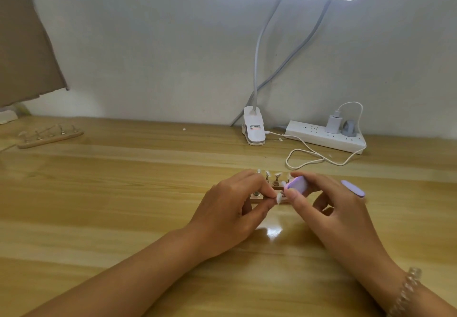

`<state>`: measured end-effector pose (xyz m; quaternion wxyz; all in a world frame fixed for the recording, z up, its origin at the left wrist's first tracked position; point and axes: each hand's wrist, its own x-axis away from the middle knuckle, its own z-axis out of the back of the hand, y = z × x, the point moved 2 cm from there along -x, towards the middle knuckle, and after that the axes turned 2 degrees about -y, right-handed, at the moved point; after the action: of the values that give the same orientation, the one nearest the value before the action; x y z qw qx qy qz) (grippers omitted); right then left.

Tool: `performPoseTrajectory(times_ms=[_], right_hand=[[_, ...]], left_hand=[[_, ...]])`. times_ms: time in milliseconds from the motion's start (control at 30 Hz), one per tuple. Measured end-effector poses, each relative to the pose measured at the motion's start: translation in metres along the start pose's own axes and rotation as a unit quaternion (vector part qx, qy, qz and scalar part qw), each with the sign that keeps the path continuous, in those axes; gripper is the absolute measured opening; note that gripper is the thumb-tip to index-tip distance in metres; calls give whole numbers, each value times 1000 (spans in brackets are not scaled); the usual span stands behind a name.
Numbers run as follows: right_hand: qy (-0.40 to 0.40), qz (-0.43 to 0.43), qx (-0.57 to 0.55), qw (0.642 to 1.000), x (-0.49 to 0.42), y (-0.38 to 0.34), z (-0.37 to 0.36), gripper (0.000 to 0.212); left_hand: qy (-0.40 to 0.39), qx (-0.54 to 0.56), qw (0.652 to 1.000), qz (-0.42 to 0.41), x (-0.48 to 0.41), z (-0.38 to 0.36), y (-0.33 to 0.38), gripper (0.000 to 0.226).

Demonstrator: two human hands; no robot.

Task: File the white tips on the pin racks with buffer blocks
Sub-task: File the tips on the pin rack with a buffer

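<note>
At the middle of the wooden table (148, 193), the left hand (230, 207) pinches a white tip (278, 198) just above the near pin rack (276, 188). The right hand (341, 207) grips a lilac buffer block (298, 185) against that tip. A 2nd rack (49, 135) sits far left.

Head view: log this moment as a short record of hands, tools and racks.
Left hand: pinches a white tip over the near pin rack
Right hand: holds a lilac buffer block close to that tip
Spare block: lilac, lies beyond the right hand
Far pin rack: back left, untouched
</note>
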<state>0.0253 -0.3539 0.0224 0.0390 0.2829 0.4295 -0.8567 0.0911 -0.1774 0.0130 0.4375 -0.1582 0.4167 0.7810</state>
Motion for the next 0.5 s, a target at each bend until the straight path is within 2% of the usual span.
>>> performPoseTrajectory(times_ms=[133, 267, 333, 367, 433, 500], right_hand=[[-35, 55, 17, 998, 6, -10, -10, 24], [-2, -20, 19, 1000, -3, 1, -1, 17], [10, -61, -46, 997, -5, 4, 2, 14], [0, -79, -94, 992, -5, 4, 1, 22], [-41, -120, -195, 973, -3, 2, -6, 31], [-69, -151, -274, 947, -2, 3, -11, 28]], left_hand=[[-8, -25, 1000, -11, 0, -1, 1, 6], [5, -16, 1000, -2, 0, 0, 1, 7], [2, -12, 1000, 2, 0, 0, 1, 4], [-3, -10, 1000, 7, 0, 0, 1, 4], [-17, -1, 1000, 18, 0, -1, -1, 5], [-26, 10, 999, 27, 0, -1, -2, 6]])
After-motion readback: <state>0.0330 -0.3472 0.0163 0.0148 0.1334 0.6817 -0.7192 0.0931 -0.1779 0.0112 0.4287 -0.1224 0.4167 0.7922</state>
